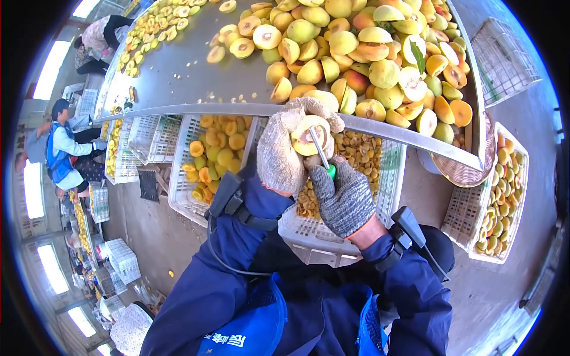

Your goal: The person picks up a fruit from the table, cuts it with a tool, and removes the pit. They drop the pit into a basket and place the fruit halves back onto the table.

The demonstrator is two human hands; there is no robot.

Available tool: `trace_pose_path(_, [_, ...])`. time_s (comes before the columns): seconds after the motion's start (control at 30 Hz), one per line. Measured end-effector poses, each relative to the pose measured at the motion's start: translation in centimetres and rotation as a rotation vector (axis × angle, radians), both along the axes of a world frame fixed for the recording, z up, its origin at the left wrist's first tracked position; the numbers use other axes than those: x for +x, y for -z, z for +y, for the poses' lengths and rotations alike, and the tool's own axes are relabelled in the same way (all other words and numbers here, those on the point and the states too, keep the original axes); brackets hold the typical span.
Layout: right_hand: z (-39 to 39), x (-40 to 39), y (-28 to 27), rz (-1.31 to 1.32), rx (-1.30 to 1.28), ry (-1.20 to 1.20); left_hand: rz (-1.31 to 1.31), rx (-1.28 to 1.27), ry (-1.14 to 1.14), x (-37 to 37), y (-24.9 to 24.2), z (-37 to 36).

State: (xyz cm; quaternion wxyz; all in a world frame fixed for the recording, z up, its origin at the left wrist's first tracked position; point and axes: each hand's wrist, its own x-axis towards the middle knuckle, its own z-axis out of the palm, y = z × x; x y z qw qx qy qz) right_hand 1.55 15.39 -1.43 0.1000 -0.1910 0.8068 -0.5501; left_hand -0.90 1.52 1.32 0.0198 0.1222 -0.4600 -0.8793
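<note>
My left hand [284, 151], in a pale knit glove, holds a halved yellow fruit [304, 135] with its cut face up, at the edge of the metal table. In a grey striped glove, my right hand [344, 196] is closed around the green handle [331, 171] of a thin metal tool [317, 146]. The tool's shaft lies over the middle of the cut face, at the pit. Under my hands stands a crate [389, 178] holding small brownish-yellow pieces. Many halved fruits [368, 59] are heaped on the table just beyond my hands.
The metal table [178, 83] has a raised front rim. Left below it stands a crate of pitted halves [217, 148]. At right are a wicker basket [475, 166] and a fruit crate [499, 202]. A person in a blue vest [59, 151] sits at far left, with others nearby.
</note>
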Motion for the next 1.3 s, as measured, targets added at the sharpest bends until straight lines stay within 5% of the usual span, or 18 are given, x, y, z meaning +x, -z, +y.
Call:
trace_pose_path(0.1, [-0.1,0.1,-0.5,-0.048,0.024,0.012,0.048,0.133,0.002,0.0,0.5,0.2])
trace_pose_path(0.3, [-0.8,0.6,0.1,-0.082,0.076,-0.014,-0.005,-0.115,-0.128,0.8,0.7,0.9])
trace_pose_path(0.37, [-0.8,0.6,0.2,-0.175,0.007,-0.07,0.185,-0.868,-0.247,1.5,1.2,1.0])
trace_pose_path(0.4, [-0.9,0.5,0.4,-0.173,0.007,-0.07,0.187,-0.869,-0.248,1.2,0.8,0.8])
trace_pose_path(0.47, [-1.1,0.6,0.8,-0.211,-0.116,-0.083,-0.017,0.007,0.05,0.5,-0.5,0.2])
trace_pose_path(0.53, [0.0,0.4,0.5,-0.257,-0.216,-0.248,-0.058,0.044,0.099,0.1,-0.4,0.1])
trace_pose_path(0.6, [1.8,-0.7,-0.6,-1.226,-0.706,-0.465,-0.011,-0.007,0.157,0.2,-1.3,-0.2])
trace_pose_path(0.67, [2.1,-1.1,-0.8,-1.37,-0.905,-0.638,0.006,-0.1,0.106,0.2,-1.9,0.4])
trace_pose_path(0.73, [2.4,-0.8,0.1,-1.347,-0.883,-0.598,-0.075,-0.173,0.188,0.3,-1.0,-0.3])
trace_pose_path(0.8, [1.9,-1.0,-1.4,-1.138,-0.502,-0.494,0.064,-0.522,0.208,0.1,-2.4,-0.7])
trace_pose_path(0.87, [1.7,-1.1,-0.8,-0.933,-0.393,-0.509,0.177,-0.7,0.101,0.3,-1.7,-0.6])
trace_pose_path(0.93, [1.9,-1.4,-1.9,-1.062,-0.549,-0.582,0.11,-0.438,0.129,0.7,-1.7,-0.7])
trace_pose_path(0.97, [1.7,-1.1,-1.4,-1.058,-0.555,-0.57,0.114,-0.103,0.171,0.6,-0.9,-0.6])
trace_pose_path(1.07, [0.7,0.3,1.1,-0.951,-0.597,-0.653,-0.149,0.123,0.021,0.3,1.3,-1.1])
trace_pose_path(1.13, [0.1,2.2,2.0,0.106,-0.177,-0.404,-0.3,0.174,-0.217,-0.4,1.3,-1.4])
trace_pose_path(1.2, [0.8,3.8,4.2,0.087,-0.271,-0.305,0.0,0.16,0.018,-0.5,-0.3,-2.3])
trace_pose_path(1.27, [2.3,4.2,4.6,-1.728,-0.827,0.057,0.014,0.136,-0.014,-0.5,-0.4,-3.1])
trace_pose_path(1.3, [2.3,4.5,4.6,-1.733,-0.825,0.054,0.0,-0.085,-0.012,-0.2,-0.6,-4.0])
